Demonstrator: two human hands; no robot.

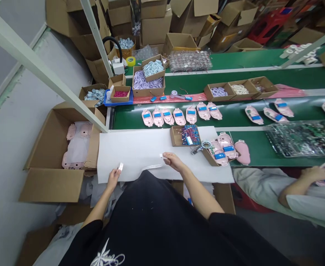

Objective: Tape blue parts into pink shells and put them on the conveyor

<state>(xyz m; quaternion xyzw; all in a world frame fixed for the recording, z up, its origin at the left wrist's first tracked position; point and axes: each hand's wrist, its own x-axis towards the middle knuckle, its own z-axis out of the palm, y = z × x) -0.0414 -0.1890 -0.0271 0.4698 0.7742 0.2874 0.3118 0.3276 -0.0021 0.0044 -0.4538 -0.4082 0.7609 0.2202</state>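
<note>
Over the white sheet [134, 147], my left hand [114, 178] pinches a small white piece [120, 166] with faint markings, of a kind I cannot make out. My right hand [173, 161], to its right, has its fingers closed on another small white piece [161, 156]. A thin white strip [153, 167] lies between the hands, close to the dark shirt. Just beyond my right hand is a small cardboard box [177, 136] of blue parts with red wires. Right of that box lies a white ring-headed part [206, 145] next to pink shells [220, 157] with blue cells.
A row of pink shells [179, 116] lies on the green belt [231, 114] ahead. At left stands an open carton [51, 136] with pink shells. A white metal post [54, 77] slants across the left side. A co-worker's hand [314, 174] holds a pink shell at right.
</note>
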